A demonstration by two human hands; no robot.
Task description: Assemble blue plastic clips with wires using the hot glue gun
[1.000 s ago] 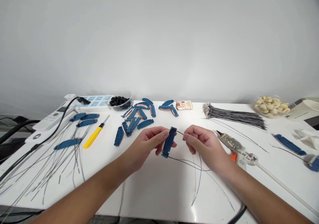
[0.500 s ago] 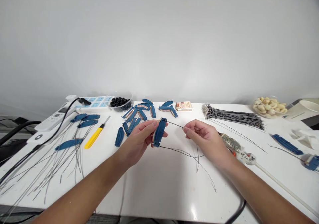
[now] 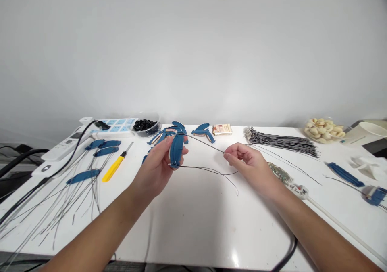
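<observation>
Between the thumb and fingers of my left hand [image 3: 157,165] is a curved blue plastic piece [image 3: 176,151], held upright above the table. A thin dark wire [image 3: 202,142] runs from its upper end to my right hand [image 3: 242,157], whose thumb and forefinger pinch it. More wire leaves the lower end of the piece, loops under my right hand and ends loose over the table. Behind my left hand lies a pile of similar blue pieces [image 3: 179,124], partly hidden by it.
At left are a yellow screwdriver [image 3: 113,171], blue pieces with wires [image 3: 83,176] and a power strip [image 3: 117,126]. Along the back stand a tub of black parts [image 3: 145,125], a small box [image 3: 222,129], a wire bundle [image 3: 284,142] and a bowl of pale pieces [image 3: 325,130].
My left hand has moved left with the blue piece, away from my right hand. The wire span between the hands is longer, and the loose lower end has drawn in toward the left.
</observation>
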